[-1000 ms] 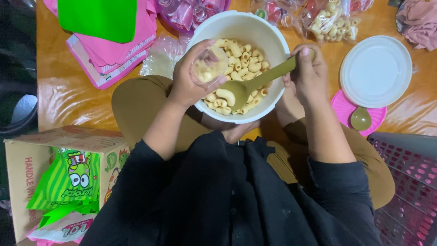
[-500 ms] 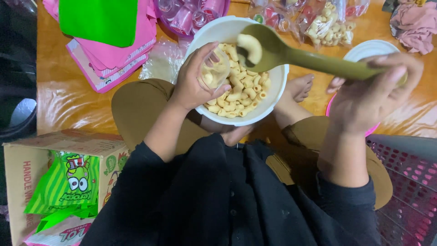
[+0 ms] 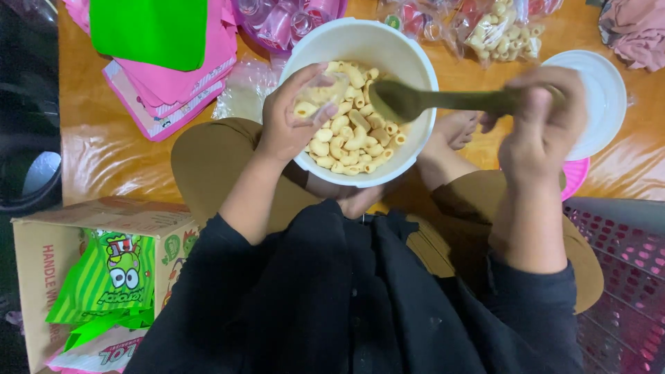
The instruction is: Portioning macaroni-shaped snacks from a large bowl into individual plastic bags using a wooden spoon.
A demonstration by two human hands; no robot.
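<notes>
Orange floor here, shiny like it's covered in plastic sheeting, and the person is sitting cross-legged on it with a white bucket (image 3: 415, 149) of macaroni-shaped snacks (image 3: 350, 131) resting on their lap. The left hand (image 3: 291, 118) is pinching a small clear bag (image 3: 320, 90) open right over the bucket, fingers curled round its mouth. The right hand (image 3: 544, 121) is gripping the handle of an olive-green spoon (image 3: 415, 100), fist closed round it, bowl of the spoon hovering just beside the bag.

If I were doing this, I'd be keeping the bag mouth stretched wide and low inside the bucket so spills are dropping back in, and tipping the spoon slowly. The white lid (image 3: 599, 104) is sitting near the right hand, and filled bags (image 3: 502, 28) are piling up beyond the bucket.
</notes>
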